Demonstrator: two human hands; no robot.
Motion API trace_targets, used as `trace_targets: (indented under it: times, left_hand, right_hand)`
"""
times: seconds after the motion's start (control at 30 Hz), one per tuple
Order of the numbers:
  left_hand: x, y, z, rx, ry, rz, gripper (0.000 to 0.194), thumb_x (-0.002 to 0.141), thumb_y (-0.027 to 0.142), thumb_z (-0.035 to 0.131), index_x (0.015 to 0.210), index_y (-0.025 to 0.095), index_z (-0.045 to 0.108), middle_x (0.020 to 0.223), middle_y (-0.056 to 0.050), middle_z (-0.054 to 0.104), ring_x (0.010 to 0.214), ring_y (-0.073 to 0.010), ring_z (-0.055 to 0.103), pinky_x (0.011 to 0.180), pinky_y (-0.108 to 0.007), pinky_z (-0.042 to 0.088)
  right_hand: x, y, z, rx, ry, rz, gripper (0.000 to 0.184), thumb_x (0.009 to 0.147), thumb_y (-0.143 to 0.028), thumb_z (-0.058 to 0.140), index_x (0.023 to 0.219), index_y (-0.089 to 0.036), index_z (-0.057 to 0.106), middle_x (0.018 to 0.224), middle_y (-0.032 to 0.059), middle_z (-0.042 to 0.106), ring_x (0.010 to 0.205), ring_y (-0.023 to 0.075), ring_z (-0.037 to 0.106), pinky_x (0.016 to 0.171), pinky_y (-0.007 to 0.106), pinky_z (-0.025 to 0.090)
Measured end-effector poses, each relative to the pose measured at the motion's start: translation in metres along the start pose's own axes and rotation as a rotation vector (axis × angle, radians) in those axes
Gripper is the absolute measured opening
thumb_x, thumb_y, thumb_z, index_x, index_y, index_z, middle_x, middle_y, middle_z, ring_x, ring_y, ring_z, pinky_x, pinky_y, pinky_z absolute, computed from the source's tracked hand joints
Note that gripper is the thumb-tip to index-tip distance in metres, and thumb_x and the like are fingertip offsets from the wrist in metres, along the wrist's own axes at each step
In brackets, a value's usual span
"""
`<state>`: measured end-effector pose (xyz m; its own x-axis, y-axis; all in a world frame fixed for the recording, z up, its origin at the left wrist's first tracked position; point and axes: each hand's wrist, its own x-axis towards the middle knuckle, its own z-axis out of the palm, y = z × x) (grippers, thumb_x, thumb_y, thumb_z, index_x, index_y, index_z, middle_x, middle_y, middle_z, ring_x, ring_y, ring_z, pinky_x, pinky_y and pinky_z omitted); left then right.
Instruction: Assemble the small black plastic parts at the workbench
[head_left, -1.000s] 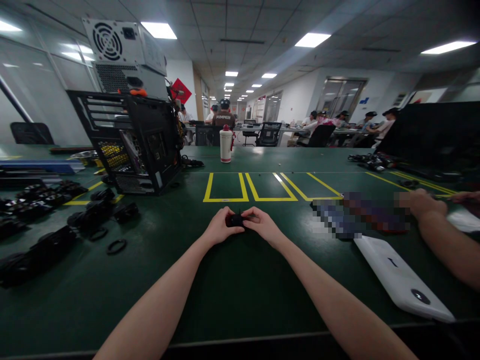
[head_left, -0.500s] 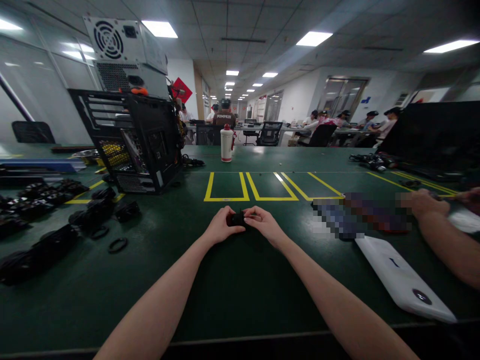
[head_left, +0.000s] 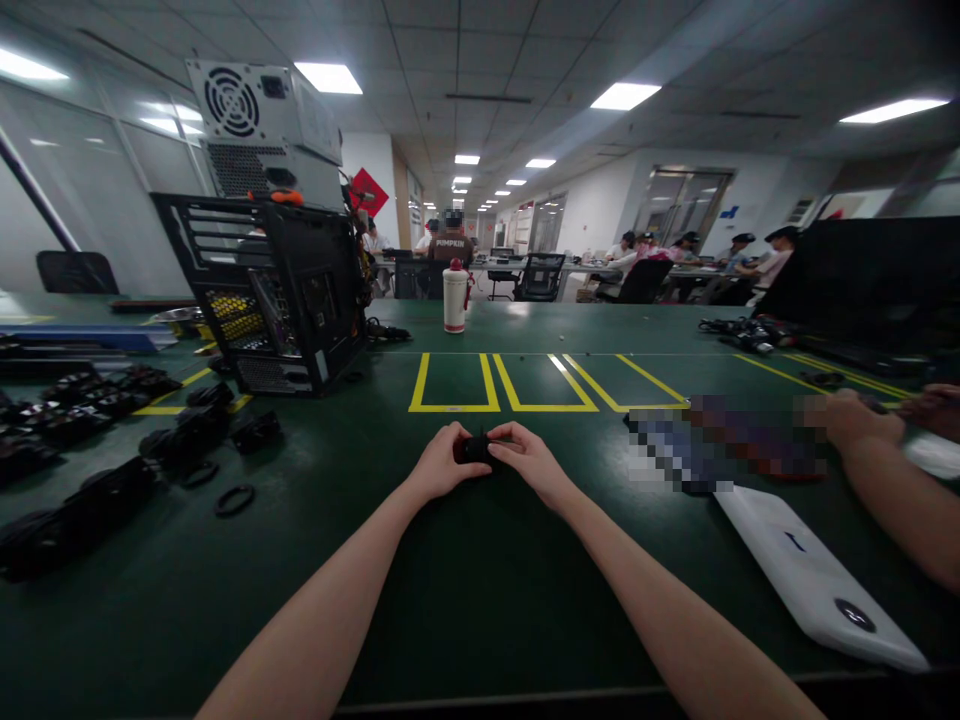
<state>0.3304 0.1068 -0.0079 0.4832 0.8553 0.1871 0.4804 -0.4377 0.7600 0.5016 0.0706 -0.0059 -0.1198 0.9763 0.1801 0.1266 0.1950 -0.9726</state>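
A small dark black part [head_left: 474, 449] is held between both hands, low over the green table in the middle of the view. Its exact kind is too dark and small to make out; a thin edge sticks up at its right end. My left hand [head_left: 442, 462] closes round its left side, thumb in front and fingers behind. At the right end, my right hand [head_left: 528, 458] pinches it between thumb and fingertips. The fingers cover much of the part.
At left lie black rings [head_left: 235, 500] and several black parts [head_left: 255, 430], with an open computer case [head_left: 292, 290] behind. A white bottle [head_left: 454, 300] stands beyond yellow tape marks [head_left: 454, 408]. At right are a white panel [head_left: 817, 575] and another person's hand [head_left: 855, 420].
The whole scene sits slightly lower in the picture as the head view tilts up. Both hands keep their hold on the black part, with hardly any shift in the fingers.
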Motion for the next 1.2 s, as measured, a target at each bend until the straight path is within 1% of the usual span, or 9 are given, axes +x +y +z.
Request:
trace_targets:
  times: [0.1, 0.2, 0.3, 0.43, 0.5, 0.67, 0.93, 1.1, 1.2]
  left_hand:
    - [0.000, 0.001, 0.000, -0.014, 0.007, 0.001, 0.045, 0.056, 0.044, 0.064, 0.089, 0.018, 0.047, 0.090, -0.004, 0.051, 0.079, -0.0171, 0.049, 0.067, -0.030, 0.040]
    - [0.000, -0.001, 0.000, -0.017, 0.010, 0.026, 0.045, 0.056, 0.046, 0.063, 0.088, 0.018, 0.047, 0.090, -0.004, 0.051, 0.079, -0.0168, 0.049, 0.067, -0.030, 0.040]
    - [0.001, -0.003, 0.001, -0.016, 0.012, 0.033, 0.046, 0.056, 0.047, 0.063, 0.088, 0.018, 0.047, 0.090, -0.004, 0.051, 0.077, -0.0163, 0.049, 0.065, -0.029, 0.040]
    - [0.001, -0.004, 0.002, -0.017, 0.030, 0.036, 0.046, 0.055, 0.047, 0.065, 0.087, 0.018, 0.048, 0.089, -0.003, 0.051, 0.076, -0.0157, 0.049, 0.065, -0.029, 0.039]
    - [0.001, -0.005, 0.002, -0.019, 0.032, 0.036, 0.046, 0.054, 0.047, 0.065, 0.086, 0.018, 0.048, 0.089, -0.003, 0.051, 0.076, -0.0156, 0.049, 0.066, -0.028, 0.039]
    - [0.003, -0.006, 0.002, -0.023, 0.033, 0.038, 0.047, 0.054, 0.047, 0.065, 0.087, 0.019, 0.048, 0.089, -0.003, 0.050, 0.077, -0.0163, 0.049, 0.065, -0.029, 0.039]
    - [0.001, -0.005, 0.002, -0.024, 0.029, 0.051, 0.045, 0.055, 0.047, 0.064, 0.086, 0.019, 0.048, 0.088, -0.003, 0.050, 0.077, -0.0163, 0.049, 0.066, -0.029, 0.039]
    - [0.003, -0.007, 0.005, -0.037, 0.046, 0.046, 0.044, 0.055, 0.044, 0.065, 0.086, 0.018, 0.048, 0.086, -0.002, 0.050, 0.075, -0.0156, 0.048, 0.066, -0.029, 0.039]
    - [0.003, -0.007, 0.006, -0.045, 0.048, 0.037, 0.044, 0.054, 0.043, 0.066, 0.086, 0.018, 0.047, 0.086, -0.002, 0.050, 0.075, -0.0152, 0.048, 0.066, -0.029, 0.039]
  right_hand:
    - [0.002, 0.001, 0.001, 0.002, 0.038, 0.045, 0.032, 0.069, -0.025, 0.056, 0.100, -0.019, 0.050, 0.104, 0.0045, 0.053, 0.099, 0.0161, 0.051, 0.088, 0.036, 0.039]
    - [0.001, 0.002, 0.001, 0.013, 0.002, 0.102, 0.034, 0.068, -0.023, 0.057, 0.101, -0.019, 0.050, 0.106, 0.0056, 0.053, 0.102, 0.0171, 0.050, 0.089, 0.037, 0.038]
    - [0.000, 0.000, 0.000, 0.011, -0.040, 0.058, 0.030, 0.067, -0.023, 0.058, 0.097, -0.019, 0.051, 0.101, 0.0037, 0.056, 0.097, 0.0169, 0.053, 0.086, 0.037, 0.040]
    - [0.001, 0.000, 0.001, 0.021, -0.003, -0.006, 0.015, 0.069, -0.027, 0.056, 0.080, -0.017, 0.054, 0.100, 0.0037, 0.055, 0.092, 0.0157, 0.055, 0.085, 0.036, 0.041]
    - [0.002, 0.002, 0.001, 0.036, 0.010, -0.016, 0.014, 0.066, -0.024, 0.057, 0.076, -0.016, 0.053, 0.103, 0.0040, 0.054, 0.093, 0.0160, 0.055, 0.085, 0.035, 0.041]
    - [0.005, 0.006, 0.001, 0.035, 0.018, 0.042, 0.037, 0.063, -0.018, 0.059, 0.099, -0.020, 0.049, 0.106, 0.0041, 0.054, 0.103, 0.0161, 0.050, 0.090, 0.035, 0.038]
    - [0.001, 0.002, 0.000, -0.047, -0.027, -0.025, 0.020, 0.069, -0.024, 0.054, 0.088, -0.018, 0.051, 0.098, 0.0024, 0.055, 0.095, 0.0154, 0.054, 0.085, 0.036, 0.042]
    - [0.004, 0.010, -0.001, -0.085, 0.019, -0.084, 0.040, 0.061, -0.015, 0.060, 0.100, -0.020, 0.049, 0.107, 0.0021, 0.048, 0.105, 0.0146, 0.047, 0.097, 0.035, 0.032]
    - [0.004, 0.011, -0.001, -0.081, -0.003, -0.068, 0.039, 0.062, -0.014, 0.058, 0.100, -0.020, 0.050, 0.109, 0.0025, 0.046, 0.106, 0.0144, 0.046, 0.098, 0.035, 0.030]
